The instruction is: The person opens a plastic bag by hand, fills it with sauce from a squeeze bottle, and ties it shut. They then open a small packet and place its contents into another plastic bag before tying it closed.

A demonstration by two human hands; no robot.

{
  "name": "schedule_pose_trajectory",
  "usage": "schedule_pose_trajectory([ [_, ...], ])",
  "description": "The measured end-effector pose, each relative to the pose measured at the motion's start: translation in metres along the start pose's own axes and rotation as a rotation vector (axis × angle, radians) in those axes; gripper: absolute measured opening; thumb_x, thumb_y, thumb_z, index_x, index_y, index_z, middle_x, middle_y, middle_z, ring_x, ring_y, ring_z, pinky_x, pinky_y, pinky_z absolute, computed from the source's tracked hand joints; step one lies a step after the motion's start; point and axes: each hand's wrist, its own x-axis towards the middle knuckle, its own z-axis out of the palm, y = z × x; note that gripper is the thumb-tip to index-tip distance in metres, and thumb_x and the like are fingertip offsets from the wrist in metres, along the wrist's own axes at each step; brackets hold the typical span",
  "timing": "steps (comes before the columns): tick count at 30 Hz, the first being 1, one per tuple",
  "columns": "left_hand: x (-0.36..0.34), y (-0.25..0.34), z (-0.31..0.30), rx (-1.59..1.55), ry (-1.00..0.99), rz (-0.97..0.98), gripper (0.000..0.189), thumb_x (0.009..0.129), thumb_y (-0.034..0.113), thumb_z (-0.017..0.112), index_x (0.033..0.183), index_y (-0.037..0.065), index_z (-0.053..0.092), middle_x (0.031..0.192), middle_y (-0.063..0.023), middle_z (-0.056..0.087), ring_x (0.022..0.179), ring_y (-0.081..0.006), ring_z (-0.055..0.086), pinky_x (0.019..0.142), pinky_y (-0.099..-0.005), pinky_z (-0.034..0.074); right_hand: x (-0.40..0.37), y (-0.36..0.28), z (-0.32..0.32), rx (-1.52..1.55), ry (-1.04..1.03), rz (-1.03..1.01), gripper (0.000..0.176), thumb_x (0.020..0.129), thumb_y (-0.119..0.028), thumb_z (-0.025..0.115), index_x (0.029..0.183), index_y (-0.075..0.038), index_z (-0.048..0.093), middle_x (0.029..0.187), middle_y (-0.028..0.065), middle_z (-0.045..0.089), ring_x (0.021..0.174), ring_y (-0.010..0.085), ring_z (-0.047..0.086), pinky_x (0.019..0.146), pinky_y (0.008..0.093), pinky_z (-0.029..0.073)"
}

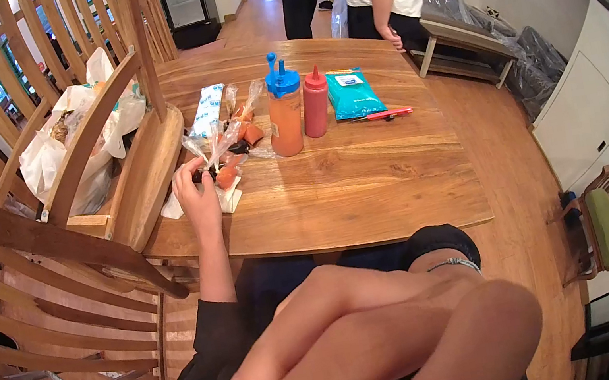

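My left hand (pixel 197 196) reaches onto the wooden table, fingers curved around a small knotted plastic bag of dark sauce (pixel 198 175). Beside it lie more knotted clear bags, one with orange-red sauce (pixel 226 176), over white paper (pixel 230 199). My right hand (pixel 393 336) is raised very close to the camera and fills the lower middle. Its fingers are bent and point left, with some tips cut off at the bottom edge. I see nothing held in it. A bracelet (pixel 457 262) circles the right wrist.
On the table (pixel 338 200) stand an orange sauce bottle (pixel 286 116) with a blue pump top and a red squeeze bottle (pixel 316 103). A teal packet (pixel 354 93), red pen (pixel 384 114) and blue-white packet (pixel 209 109) lie nearby. A white bag (pixel 84 146) rests on a chair. Two people stand behind.
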Motion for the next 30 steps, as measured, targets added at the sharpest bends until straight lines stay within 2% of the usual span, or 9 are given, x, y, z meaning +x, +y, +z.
schedule_pose_trajectory([
  [2,0.0,-0.001,0.0,-0.018,0.001,0.006,0.024,0.089,0.001,0.061,0.112,0.006,0.064,0.118,-0.0089,0.063,0.118,-0.0285,0.054,0.105,-0.0419,0.039,-0.002,0.001,0.007,0.029,0.113,-0.032,0.05,0.083,-0.009,0.058,0.133,-0.001,0.055,0.123,0.0168,0.066,0.089,0.0269,0.069,0.069,0.0335,0.058],
  [10,-0.001,-0.005,0.002,0.0,0.017,0.006,0.023,0.088,0.002,0.062,0.111,0.006,0.066,0.117,-0.0092,0.063,0.12,-0.0298,0.053,0.107,-0.0419,0.038,0.049,-0.023,-0.015,-1.147,0.275,-1.685,0.076,0.079,-0.021,0.075,0.144,-0.005,0.04,0.123,0.0231,0.061,0.104,0.0371,0.063,0.087,0.0477,0.047],
  [12,-0.001,-0.006,0.001,-0.018,0.021,0.011,0.023,0.088,0.002,0.062,0.11,0.006,0.067,0.118,-0.0094,0.063,0.12,-0.0303,0.053,0.108,-0.0419,0.038,0.049,-0.036,-0.069,-1.376,-0.111,-2.524,0.08,0.076,-0.021,0.076,0.142,0.001,0.038,0.119,0.0262,0.059,0.116,0.0402,0.059,0.106,0.0544,0.042],
  [15,-0.001,-0.002,-0.001,-0.024,0.016,0.01,0.023,0.088,0.002,0.061,0.11,0.006,0.067,0.117,-0.0098,0.063,0.12,-0.0307,0.053,0.108,-0.0422,0.037,0.027,-0.05,-0.083,-0.995,0.021,-2.52,0.083,0.078,-0.031,0.075,0.146,-0.003,0.036,0.123,0.0239,0.057,0.12,0.0407,0.056,0.105,0.0574,0.042],
  [18,-0.001,0.005,-0.001,-0.015,0.032,0.043,0.023,0.088,0.001,0.06,0.109,0.006,0.066,0.117,-0.0109,0.063,0.119,-0.0311,0.053,0.107,-0.0421,0.037,0.017,-0.071,-0.1,-1.106,-0.458,-2.39,0.086,0.083,-0.037,0.072,0.152,-0.009,0.03,0.134,0.0214,0.051,0.129,0.0412,0.048,0.104,0.0613,0.04],
  [21,-0.001,0.009,-0.002,-0.02,0.035,0.057,0.023,0.088,0.0,0.06,0.109,0.006,0.066,0.117,-0.0113,0.063,0.119,-0.0313,0.053,0.108,-0.0421,0.037,0.024,-0.063,-0.105,-1.202,-0.892,-2.092,0.098,0.089,-0.046,0.066,0.161,-0.028,0.001,0.164,0.0132,0.012,0.15,0.0429,0.011,0.102,0.0828,0.023],
  [25,-0.001,0.01,-0.002,-0.017,0.03,0.047,0.023,0.088,-0.001,0.059,0.11,0.006,0.066,0.118,-0.0111,0.063,0.12,-0.031,0.053,0.109,-0.0421,0.036,0.057,-0.022,-0.087,-0.928,-1.26,-1.919,0.107,0.089,-0.048,0.066,0.154,-0.049,-0.019,0.166,-0.0068,-0.023,0.152,0.0375,-0.021,0.089,0.0941,0.0],
  [28,-0.002,0.012,-0.003,-0.011,0.013,0.04,0.023,0.089,-0.001,0.059,0.111,0.005,0.065,0.119,-0.011,0.063,0.121,-0.0306,0.053,0.109,-0.042,0.036,0.06,-0.019,-0.094,-0.953,-1.406,-1.835,0.11,0.086,-0.048,0.067,0.15,-0.057,-0.021,0.164,-0.0151,-0.028,0.151,0.0346,-0.027,0.085,0.0952,-0.005],
  [30,-0.002,0.012,-0.002,-0.019,0.008,0.044,0.023,0.089,-0.001,0.059,0.111,0.005,0.065,0.119,-0.011,0.063,0.121,-0.0303,0.053,0.109,-0.042,0.036,0.063,-0.021,-0.105,-0.879,-1.461,-1.952,0.112,0.081,-0.047,0.07,0.151,-0.059,-0.016,0.165,-0.0158,-0.025,0.152,0.0358,-0.025,0.085,0.0952,-0.004],
])
